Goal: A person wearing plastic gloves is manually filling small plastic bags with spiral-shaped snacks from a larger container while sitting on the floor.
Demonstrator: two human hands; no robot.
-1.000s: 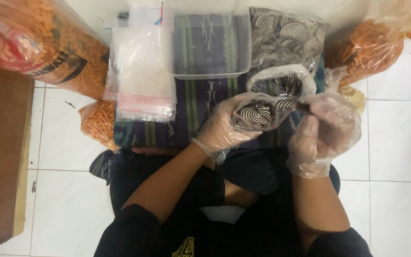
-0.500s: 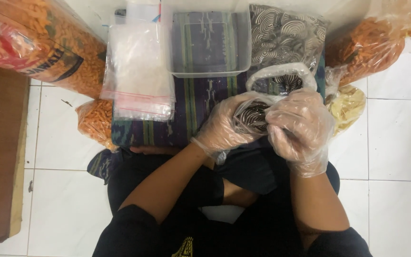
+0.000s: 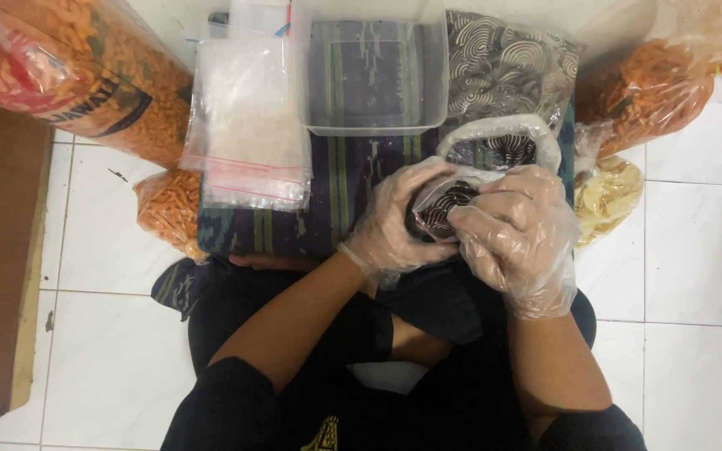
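Our gloved left hand point(image 3: 399, 221) and right hand point(image 3: 516, 230) cup a small bag of dark swirl snacks point(image 3: 443, 209). Fingers point(image 3: 495, 196) are curled, pinching the bag, just below the clear tub point(image 3: 369, 125).

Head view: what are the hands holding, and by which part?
Both gloved hands hold one small clear bag of dark swirl-patterned snacks. The left hand cups its left side and underside; the right hand grips its top right, covering the mouth.

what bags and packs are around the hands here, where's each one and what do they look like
Small clear bag: held in both gloved hands, dark swirl-patterned pieces inside.
Big printed sack: top left, orange sticks.
Stack of clear zip bags: left of the clear tub, red strips.
Open swirl-snack bag: above the hands.
Orange snack bag: top right.
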